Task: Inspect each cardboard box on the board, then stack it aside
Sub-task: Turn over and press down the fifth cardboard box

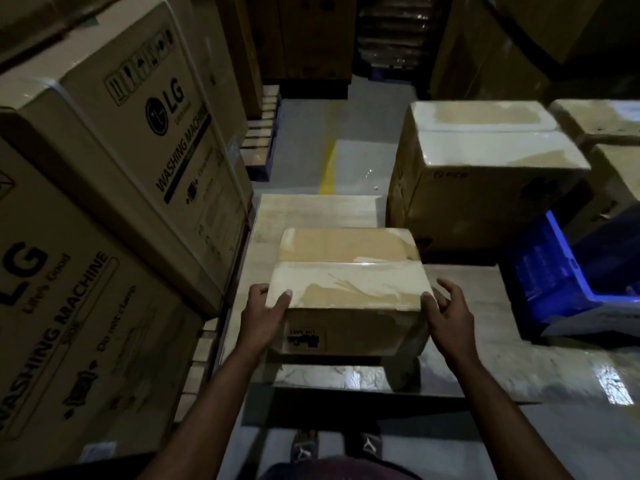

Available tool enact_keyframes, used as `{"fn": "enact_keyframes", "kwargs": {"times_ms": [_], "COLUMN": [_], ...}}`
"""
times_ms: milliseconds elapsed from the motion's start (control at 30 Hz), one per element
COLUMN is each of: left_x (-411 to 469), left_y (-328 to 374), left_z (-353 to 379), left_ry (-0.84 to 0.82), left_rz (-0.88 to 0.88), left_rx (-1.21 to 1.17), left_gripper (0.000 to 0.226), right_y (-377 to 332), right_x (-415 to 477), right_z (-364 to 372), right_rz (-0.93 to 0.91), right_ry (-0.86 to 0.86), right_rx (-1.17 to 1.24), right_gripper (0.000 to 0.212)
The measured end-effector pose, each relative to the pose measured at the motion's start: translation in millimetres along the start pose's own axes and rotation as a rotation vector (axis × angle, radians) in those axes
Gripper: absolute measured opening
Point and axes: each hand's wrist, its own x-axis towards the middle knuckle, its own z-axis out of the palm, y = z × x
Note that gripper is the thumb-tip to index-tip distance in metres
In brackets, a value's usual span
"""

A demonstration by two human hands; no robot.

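Note:
A taped cardboard box (pixel 349 271) with a shiny top and a black label on its near face stands on the pale board (pixel 311 209) in front of me. My left hand (pixel 265 315) grips its near left corner, thumb on the top and fingers round the side. At the near right corner my right hand (pixel 446 311) has its thumb against the edge, while the fingers are curled just off the box's side. A larger taped box (pixel 485 161) stands at the back right beside the board.
Tall washing-machine cartons (pixel 114 168) are stacked close on the left. A blue plastic crate (pixel 568 268) lies tilted at the right. More cartons (pixel 602 119) sit at the far right. Grey floor with a yellow line (pixel 329 168) runs ahead; my feet (pixel 336 445) are below.

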Motion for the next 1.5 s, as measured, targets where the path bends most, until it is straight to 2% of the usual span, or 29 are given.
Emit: {"fn": "enact_keyframes", "kwargs": {"times_ms": [200,333,400,467,533,633,700,967,1167,1233,1367,1500], "left_x": [-34,-36,-32,-24,-17,-9,-8,-6,-7,-6,-2,2], "left_y": [-55,-61,-56,-49,-39,-33,-36,-45,-37,-30,-23,-27], "left_z": [7,9,14,20,28,42,47,50,51,55,74,82], "left_ry": [-0.034,-0.078,-0.066,-0.058,-0.156,-0.226,-0.224,-0.203,-0.221,-0.258,-0.288,-0.287], "left_rz": [-0.036,-0.013,0.116,0.409,0.594,0.677,0.683,0.71,0.733,0.773,0.786,0.792], "left_rx": [0.031,0.148,0.318,0.578,0.769,0.909,0.973,1.043,1.062,1.047,1.025,1.07], "left_gripper": [0.043,0.058,0.077,0.081,0.075,0.065,0.066,0.065,0.07,0.072,0.067,0.066], "right_y": [35,46,42,29,14,1,1,11,10,12,24,32], "right_x": [-39,-40,-37,-40,-43,-41,-39,-38,-33,-27,-11,-8], "right_z": [5,8,17,33,52,86,103,116,101,89,66,62], "right_rz": [-0.018,-0.041,-0.113,-0.269,-0.463,-0.62,-0.629,-0.631,-0.6,-0.568,-0.502,-0.494], "right_ry": [-0.083,-0.104,-0.062,-0.062,-0.164,-0.398,-0.457,-0.471,-0.527,-0.492,-0.318,-0.3], "right_rx": [-0.112,-0.197,-0.359,-0.505,-0.576,-0.667,-0.705,-0.827,-0.684,-0.685,-0.79,-0.888], "right_gripper": [0.066,0.066,0.068,0.071,0.069,0.058,0.058,0.062,0.065,0.062,0.067,0.07]}}
